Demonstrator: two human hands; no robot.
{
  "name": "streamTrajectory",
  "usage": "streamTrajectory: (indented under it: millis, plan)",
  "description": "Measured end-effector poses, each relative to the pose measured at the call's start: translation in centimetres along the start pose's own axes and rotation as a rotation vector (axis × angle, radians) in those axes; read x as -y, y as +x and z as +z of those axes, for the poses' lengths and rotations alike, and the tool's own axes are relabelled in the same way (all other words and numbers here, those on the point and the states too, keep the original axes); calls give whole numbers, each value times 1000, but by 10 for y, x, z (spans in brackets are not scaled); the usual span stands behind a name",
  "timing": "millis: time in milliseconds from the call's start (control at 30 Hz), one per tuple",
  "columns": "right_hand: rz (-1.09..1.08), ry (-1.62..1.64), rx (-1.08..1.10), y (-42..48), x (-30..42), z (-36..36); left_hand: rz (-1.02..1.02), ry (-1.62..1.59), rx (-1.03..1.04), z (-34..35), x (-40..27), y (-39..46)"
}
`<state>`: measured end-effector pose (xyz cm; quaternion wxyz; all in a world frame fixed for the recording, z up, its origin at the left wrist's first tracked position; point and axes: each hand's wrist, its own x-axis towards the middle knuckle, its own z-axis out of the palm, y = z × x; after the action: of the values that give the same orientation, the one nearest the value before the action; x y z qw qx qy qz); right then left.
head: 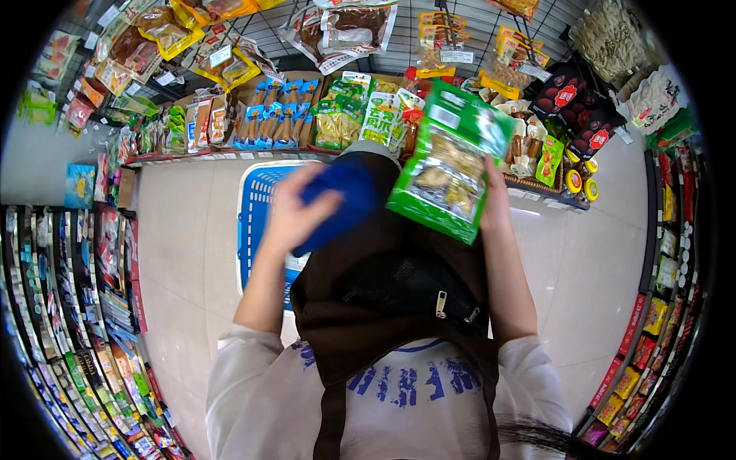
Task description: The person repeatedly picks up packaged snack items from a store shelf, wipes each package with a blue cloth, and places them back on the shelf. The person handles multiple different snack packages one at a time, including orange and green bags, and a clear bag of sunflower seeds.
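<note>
My right hand (494,195) grips the right edge of a green snack bag (451,167) with a clear window, through which light brown pieces and silvery inner packs show. My left hand (302,210) holds a dark blue cloth (342,198), blurred by motion, over the right part of a blue plastic shopping basket (246,230). The basket stands on the floor at my left, partly hidden by my arm and the dark brown apron (328,322) I wear.
A low shelf of packaged snacks (282,115) runs across the front, with hanging bags (356,29) on a wire rack above. Stocked shelves (69,287) curve along the left side, and more packaged goods (644,351) line the right. Pale floor tiles (178,241) lie between.
</note>
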<state>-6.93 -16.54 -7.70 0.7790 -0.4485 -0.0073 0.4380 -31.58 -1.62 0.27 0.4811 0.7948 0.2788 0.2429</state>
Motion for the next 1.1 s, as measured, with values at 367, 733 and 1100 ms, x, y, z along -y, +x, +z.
streamTrajectory:
  millis: [367, 733, 1100]
  plan:
    - [376, -370, 531, 9, -77, 73, 50, 650, 126, 54, 29, -5]
    - [251, -348, 306, 6, -95, 63, -58, 375, 208, 50, 70, 58]
    - [49, -396, 408, 9, -105, 66, -346, 143, -83, 36, 79, -40]
